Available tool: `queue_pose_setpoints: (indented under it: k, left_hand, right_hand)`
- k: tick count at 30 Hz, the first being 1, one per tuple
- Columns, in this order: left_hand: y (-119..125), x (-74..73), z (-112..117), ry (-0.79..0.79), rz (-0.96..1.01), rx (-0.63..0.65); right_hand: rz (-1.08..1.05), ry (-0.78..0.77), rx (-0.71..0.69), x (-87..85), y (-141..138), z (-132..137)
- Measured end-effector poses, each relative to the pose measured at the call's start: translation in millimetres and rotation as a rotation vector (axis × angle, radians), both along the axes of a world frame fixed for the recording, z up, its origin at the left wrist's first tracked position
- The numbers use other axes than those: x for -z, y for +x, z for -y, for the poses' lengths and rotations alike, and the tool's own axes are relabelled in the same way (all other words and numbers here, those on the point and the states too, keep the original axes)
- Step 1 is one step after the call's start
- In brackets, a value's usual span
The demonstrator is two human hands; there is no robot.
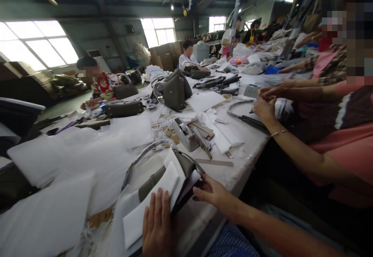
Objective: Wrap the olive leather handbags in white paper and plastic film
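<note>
A dark olive handbag (149, 185) lies on its side on the worktable in front of me, with its wrapped handle (131, 167) arching away on the left. White foam sheets (140, 218) cover part of the bag. My left hand (157, 224) rests flat on the foam, fingers stretched out. At the bag's right end, my right hand (214, 193) has its fingers and thumb around the dark edge, beside a white piece of padding (190, 181). Parts of the bag are hidden under the foam and my hands.
Beyond the bag stands a grey tape dispenser (185, 134) among cardboard strips (214, 163). Foam sheets (37, 210) spread over the left side. An upright olive handbag (174, 90) stands farther back. A co-worker's hands (265, 105) are at the right; other people sit around the table.
</note>
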State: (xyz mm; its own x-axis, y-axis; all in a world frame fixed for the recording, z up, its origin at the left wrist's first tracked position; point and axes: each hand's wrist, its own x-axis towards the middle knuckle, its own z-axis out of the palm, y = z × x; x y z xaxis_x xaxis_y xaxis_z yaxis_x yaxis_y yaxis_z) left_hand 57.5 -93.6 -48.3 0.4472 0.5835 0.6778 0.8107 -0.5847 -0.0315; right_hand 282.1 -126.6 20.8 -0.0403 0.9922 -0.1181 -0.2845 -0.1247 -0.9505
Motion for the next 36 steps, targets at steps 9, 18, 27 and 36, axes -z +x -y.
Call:
queue_pose_setpoints:
  k: [9,18,27,36]
  left_hand:
    - [6.2,2.9,6.2,-0.06,-0.093,0.003]
    - [5.8,2.7,4.1,-0.06,-0.092,0.004]
    - [4.0,-8.1,4.7,-0.088,-0.054,-0.002]
    - [-6.7,-36.7,1.1,-0.163,0.117,-0.028]
  right_hand:
    - [1.616,0.337,0.198,41.3,178.8,-65.2]
    - [1.651,0.223,0.129,38.7,201.3,-96.9]
    - [1.435,0.175,0.358,10.8,186.7,-70.6]
    - [0.666,0.082,-0.028,13.8,53.2,48.6]
